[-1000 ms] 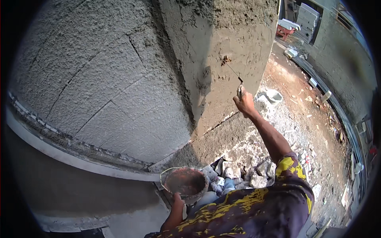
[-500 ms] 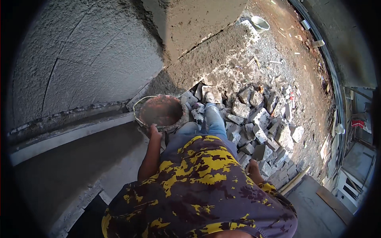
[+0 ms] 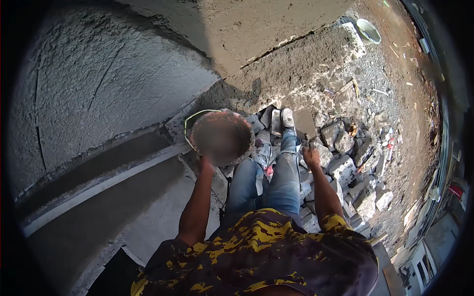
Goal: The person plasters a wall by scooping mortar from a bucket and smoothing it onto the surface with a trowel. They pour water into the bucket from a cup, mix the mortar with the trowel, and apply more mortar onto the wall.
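Note:
My left hand (image 3: 205,166) is closed on the near-left rim of a round, mortar-crusted bucket (image 3: 249,132). Its pale wire handle leans over the far-left side, and the inside is too blurred to make out. In front of my right leg, my right hand (image 3: 311,156) grips a trowel (image 3: 303,122), its flat grey-brown blade pointing away from me. The fingers hide most of the trowel's grip. Broken concrete pieces (image 3: 344,167) lie just beyond and to the right of this hand.
A rough plastered wall (image 3: 123,89) rises at the left, with a pale ledge (image 3: 106,186) along its foot. My shoes (image 3: 287,118) stand among rubble. Farther off at the right lie a white bucket (image 3: 368,31) on its side and a strip of bare soil (image 3: 414,93).
My right hand has come up from beside my hip to in front of my legs, bringing the trowel into view. My left hand remains on the bucket rim, while the whole view has shifted.

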Demonstrator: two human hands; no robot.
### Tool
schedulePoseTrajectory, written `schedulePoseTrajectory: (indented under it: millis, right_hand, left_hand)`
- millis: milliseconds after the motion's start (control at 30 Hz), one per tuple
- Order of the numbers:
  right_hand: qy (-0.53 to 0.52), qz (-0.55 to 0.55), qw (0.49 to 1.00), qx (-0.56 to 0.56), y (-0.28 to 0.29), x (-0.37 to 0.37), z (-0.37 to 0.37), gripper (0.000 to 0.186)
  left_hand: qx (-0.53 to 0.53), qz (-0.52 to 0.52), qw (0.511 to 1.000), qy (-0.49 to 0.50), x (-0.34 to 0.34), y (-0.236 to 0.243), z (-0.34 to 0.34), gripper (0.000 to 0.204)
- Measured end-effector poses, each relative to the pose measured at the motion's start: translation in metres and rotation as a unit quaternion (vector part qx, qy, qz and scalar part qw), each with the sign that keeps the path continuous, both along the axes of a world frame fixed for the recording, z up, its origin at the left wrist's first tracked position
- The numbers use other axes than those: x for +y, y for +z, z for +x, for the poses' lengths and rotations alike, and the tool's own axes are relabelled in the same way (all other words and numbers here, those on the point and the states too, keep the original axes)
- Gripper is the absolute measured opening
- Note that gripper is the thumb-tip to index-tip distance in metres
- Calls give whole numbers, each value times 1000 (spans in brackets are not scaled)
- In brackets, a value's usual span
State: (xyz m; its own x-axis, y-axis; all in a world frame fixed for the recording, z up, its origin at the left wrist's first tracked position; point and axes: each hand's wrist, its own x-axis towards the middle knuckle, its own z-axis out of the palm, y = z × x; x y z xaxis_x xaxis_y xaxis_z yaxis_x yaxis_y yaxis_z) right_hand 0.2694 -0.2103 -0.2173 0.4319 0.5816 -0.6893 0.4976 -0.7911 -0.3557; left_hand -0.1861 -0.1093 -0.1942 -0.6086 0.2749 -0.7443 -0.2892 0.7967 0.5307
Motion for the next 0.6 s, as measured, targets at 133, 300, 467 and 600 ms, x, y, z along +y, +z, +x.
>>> schedulePoseTrajectory:
  millis: [133,300,467,600]
  right_hand:
    - [93,-1,995,-28,-114,113,6,36]
    - [255,-2,967,13,-251,245,7,44]
    - [318,39,947,16,-323,308,-21,48]
    - [425,39,904,6,-351,270,-33,43]
  left_hand:
    - [-77,67,992,78,5,-23,18,59]
    - [-18,125,990,63,-14,-45,44,42]
    - [-46,121,986,101,-51,-84,25,42]
    - [-19,111,987,118,-69,-99,34,42]
